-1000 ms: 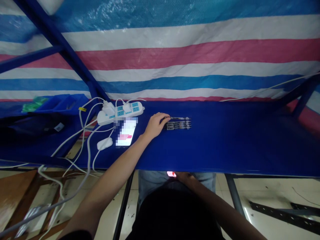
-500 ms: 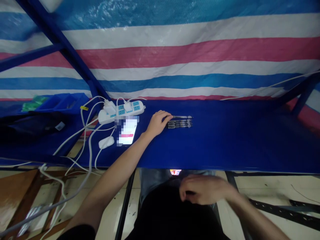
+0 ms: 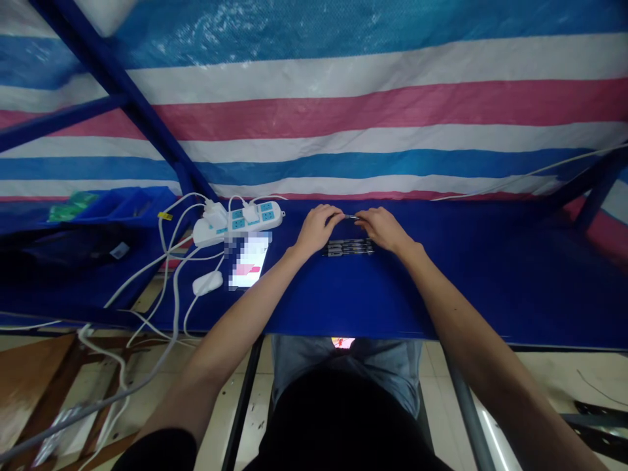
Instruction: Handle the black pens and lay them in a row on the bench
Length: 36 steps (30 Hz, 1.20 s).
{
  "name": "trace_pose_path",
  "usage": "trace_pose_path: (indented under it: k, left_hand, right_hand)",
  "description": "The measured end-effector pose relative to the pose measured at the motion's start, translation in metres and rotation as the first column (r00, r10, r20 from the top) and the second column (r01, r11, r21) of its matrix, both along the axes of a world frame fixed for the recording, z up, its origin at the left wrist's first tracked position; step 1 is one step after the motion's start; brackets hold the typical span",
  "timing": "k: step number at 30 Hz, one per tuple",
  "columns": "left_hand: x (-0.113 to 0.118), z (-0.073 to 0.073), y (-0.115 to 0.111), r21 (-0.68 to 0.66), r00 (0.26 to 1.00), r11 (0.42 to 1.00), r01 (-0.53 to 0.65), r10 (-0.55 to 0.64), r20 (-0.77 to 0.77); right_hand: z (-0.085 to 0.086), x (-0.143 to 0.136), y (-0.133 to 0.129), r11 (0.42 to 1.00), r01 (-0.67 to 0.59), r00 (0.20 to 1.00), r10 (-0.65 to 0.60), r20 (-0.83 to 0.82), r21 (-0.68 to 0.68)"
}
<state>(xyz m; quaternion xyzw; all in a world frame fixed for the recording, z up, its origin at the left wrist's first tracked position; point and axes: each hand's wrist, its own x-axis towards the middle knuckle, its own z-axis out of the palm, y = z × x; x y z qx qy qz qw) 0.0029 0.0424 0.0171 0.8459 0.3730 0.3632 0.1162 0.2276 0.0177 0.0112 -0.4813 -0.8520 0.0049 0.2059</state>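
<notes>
A slim dark pen lies crosswise between my two hands, just above a row of similar pens. My left hand pinches its left end between thumb and fingers. At its right end, my right hand has its fingers closed on it. Several pens with clear and black barrels lie side by side on the blue tabletop, nearer to me than the held one.
On the left of the table are a white power strip with plugs, a lit phone and a white adapter. White cables hang over the edge. Blue bins stand farther left. A striped sheet hangs behind.
My right hand has come up from my lap to the right end of the pen. That pen has moved slightly away from the row, with my left hand still at its left end.
</notes>
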Motion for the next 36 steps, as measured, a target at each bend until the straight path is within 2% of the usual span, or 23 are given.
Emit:
trace_pose_path:
  k: [3,7,10,16,25,31,36]
  left_hand:
    - [-0.004,-0.005,0.001,0.040,0.998,0.999,-0.028,0.030,-0.053]
    - [-0.011,-0.007,-0.002,0.096,0.995,0.995,-0.005,0.014,-0.099]
    - [-0.014,-0.008,-0.007,0.069,0.994,0.998,0.007,0.001,-0.106]
    - [-0.013,-0.009,-0.015,0.023,0.993,0.998,0.054,-0.052,-0.110]
    - [-0.014,-0.008,-0.015,-0.042,0.985,0.999,0.015,-0.022,-0.170]
    - [-0.016,-0.005,-0.016,-0.050,0.991,0.998,-0.028,0.021,-0.132]
    - [-0.019,-0.001,-0.016,-0.024,0.997,0.999,0.023,-0.025,-0.066]
  right_hand:
    - [-0.001,-0.004,-0.002,0.997,0.033,0.999,-0.034,0.023,0.074]
    - [0.003,-0.009,-0.015,0.984,0.094,0.991,-0.108,0.083,0.148]
    - [0.003,-0.010,-0.023,0.982,0.105,0.988,-0.121,0.097,0.160]
    - [-0.001,-0.009,-0.031,0.991,0.055,0.995,-0.064,0.077,0.122]
    - [-0.001,-0.011,-0.034,0.991,0.060,0.998,-0.062,0.011,0.119]
    - [-0.001,-0.017,-0.036,0.996,0.026,0.999,-0.024,-0.024,0.087]
    - [0.000,-0.012,-0.035,0.999,0.043,0.991,-0.039,-0.126,0.029]
